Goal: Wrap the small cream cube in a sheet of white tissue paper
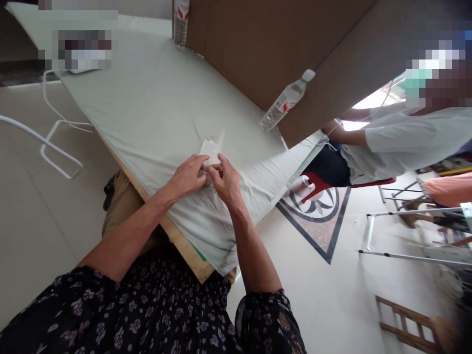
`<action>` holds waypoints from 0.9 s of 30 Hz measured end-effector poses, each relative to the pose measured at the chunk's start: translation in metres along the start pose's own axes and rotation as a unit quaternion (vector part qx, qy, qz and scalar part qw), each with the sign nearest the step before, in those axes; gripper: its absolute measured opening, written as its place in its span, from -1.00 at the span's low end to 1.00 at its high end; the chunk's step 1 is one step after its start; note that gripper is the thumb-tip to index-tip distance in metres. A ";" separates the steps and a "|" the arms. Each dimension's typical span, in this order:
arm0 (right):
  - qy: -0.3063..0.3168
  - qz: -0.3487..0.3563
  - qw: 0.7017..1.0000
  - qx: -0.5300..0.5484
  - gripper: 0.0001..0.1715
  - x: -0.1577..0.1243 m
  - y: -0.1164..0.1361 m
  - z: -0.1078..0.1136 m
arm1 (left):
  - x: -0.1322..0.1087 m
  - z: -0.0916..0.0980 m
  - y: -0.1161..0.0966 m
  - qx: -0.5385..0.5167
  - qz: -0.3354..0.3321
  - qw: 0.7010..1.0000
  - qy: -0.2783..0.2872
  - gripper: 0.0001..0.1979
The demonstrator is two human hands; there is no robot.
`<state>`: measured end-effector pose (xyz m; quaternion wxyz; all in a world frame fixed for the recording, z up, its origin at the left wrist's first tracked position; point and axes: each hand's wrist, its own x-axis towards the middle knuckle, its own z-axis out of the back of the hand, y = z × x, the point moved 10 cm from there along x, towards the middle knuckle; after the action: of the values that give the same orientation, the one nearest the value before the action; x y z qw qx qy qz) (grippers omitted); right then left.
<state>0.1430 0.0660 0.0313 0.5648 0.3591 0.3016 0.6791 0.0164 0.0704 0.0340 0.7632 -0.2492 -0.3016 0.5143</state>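
Near the corner of the cloth-covered table, both hands pinch a small white folded sheet point(210, 149), which looks like paper or tissue. My left hand point(188, 176) grips its left lower side with bent fingers. On the opposite side, my right hand point(226, 181) has its thumb and fingers closed on the near edge. A thin flap of the sheet stands up at its far right. The fingers hide the sheet's lower part. Beneath the hands, the pale table cloth point(147, 113) is wrinkled toward the corner.
A brown cardboard panel point(239, 54) stands across the table's far side. One water bottle point(285, 102) leans against it; another bottle point(180, 24) stands at its left end. Behind the panel sits a person in a white shirt point(413, 140). A wooden stool point(403, 319) lies at lower right.
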 end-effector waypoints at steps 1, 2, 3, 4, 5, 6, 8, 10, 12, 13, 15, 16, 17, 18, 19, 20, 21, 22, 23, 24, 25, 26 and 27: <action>0.016 0.017 1.000 -0.004 -0.29 -0.001 0.003 -0.001 | 0.000 0.001 0.002 -0.020 0.001 1.000 -0.006 -0.40; 0.033 0.033 0.999 -0.006 -0.29 -0.002 0.005 -0.002 | 0.000 0.001 0.003 -0.042 0.003 0.999 -0.007 -0.37; 0.051 0.048 0.997 -0.010 -0.28 -0.003 0.007 -0.003 | 0.000 0.001 0.005 -0.066 0.011 0.998 -0.005 -0.35; 0.069 0.060 0.996 -0.016 -0.26 -0.004 0.008 -0.003 | 0.000 0.000 0.007 -0.090 0.023 0.996 -0.001 -0.34; 0.083 0.070 0.994 -0.027 -0.24 -0.005 0.009 -0.004 | -0.001 -0.001 0.009 -0.113 0.040 0.993 0.003 -0.34; 0.094 0.079 0.992 -0.040 -0.22 -0.005 0.010 -0.004 | -0.001 -0.002 0.011 -0.131 0.056 0.990 0.005 -0.34; 0.101 0.098 0.988 -0.064 -0.19 -0.005 0.012 -0.003 | -0.001 -0.002 0.012 -0.141 0.081 0.987 -0.003 -0.35; 0.103 0.117 0.986 -0.060 -0.15 -0.003 0.014 -0.002 | 0.000 -0.002 0.011 -0.118 0.087 0.989 -0.021 -0.37; 0.115 0.124 0.985 -0.021 -0.13 -0.001 0.012 -0.003 | 0.000 -0.003 0.009 -0.085 0.081 0.993 -0.034 -0.41; 0.128 0.121 0.984 0.009 -0.14 0.000 0.009 -0.005 | -0.001 -0.004 0.007 -0.071 0.076 0.994 -0.038 -0.43; 0.140 0.103 0.982 0.071 -0.20 0.004 0.002 -0.006 | -0.001 -0.006 0.005 -0.050 0.063 0.996 -0.045 -0.44; 0.129 0.094 0.982 0.098 -0.23 0.006 -0.003 -0.004 | -0.002 -0.007 0.004 -0.041 0.058 0.996 -0.048 -0.44; 0.104 0.084 0.984 0.117 -0.26 0.010 -0.008 0.001 | -0.002 -0.007 0.003 -0.032 0.054 0.997 -0.050 -0.43; 0.066 0.077 0.987 0.126 -0.30 0.013 -0.012 0.009 | -0.003 -0.008 0.002 -0.025 0.051 0.997 -0.048 -0.42; 0.025 0.073 0.989 0.126 -0.33 0.016 -0.016 0.018 | -0.003 -0.008 0.000 -0.017 0.048 0.998 -0.044 -0.41; -0.008 0.073 0.991 0.116 -0.35 0.019 -0.018 0.024 | -0.004 -0.008 -0.003 -0.007 0.045 0.998 -0.038 -0.39; -0.027 0.076 0.992 0.099 -0.37 0.021 -0.019 0.028 | -0.004 -0.007 -0.006 0.007 0.043 0.999 -0.032 -0.37; -0.032 0.081 0.993 0.079 -0.37 0.024 -0.019 0.027 | -0.005 -0.006 -0.010 0.025 0.041 0.999 -0.025 -0.35; -0.025 0.087 0.994 0.057 -0.37 0.028 -0.018 0.024 | -0.005 -0.006 -0.013 0.047 0.040 0.998 -0.017 -0.34; -0.010 0.094 0.995 0.038 -0.36 0.031 -0.018 0.019 | -0.005 -0.005 -0.017 0.070 0.042 0.997 -0.009 -0.35; 0.008 0.098 0.995 0.023 -0.35 0.034 -0.017 0.013 | -0.005 -0.005 -0.020 0.093 0.044 0.995 0.002 -0.37; 0.021 0.100 0.995 0.013 -0.35 0.037 -0.018 0.009 | -0.005 -0.005 -0.022 0.114 0.049 0.992 0.014 -0.41; 0.025 0.099 0.995 0.010 -0.37 0.039 -0.019 0.007 | -0.004 -0.005 -0.024 0.132 0.055 0.989 0.026 -0.47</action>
<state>0.1553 0.1078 0.0257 0.4832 0.3761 0.2850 0.7375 0.0339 0.0581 0.0458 0.7678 -0.1761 -0.1968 0.5837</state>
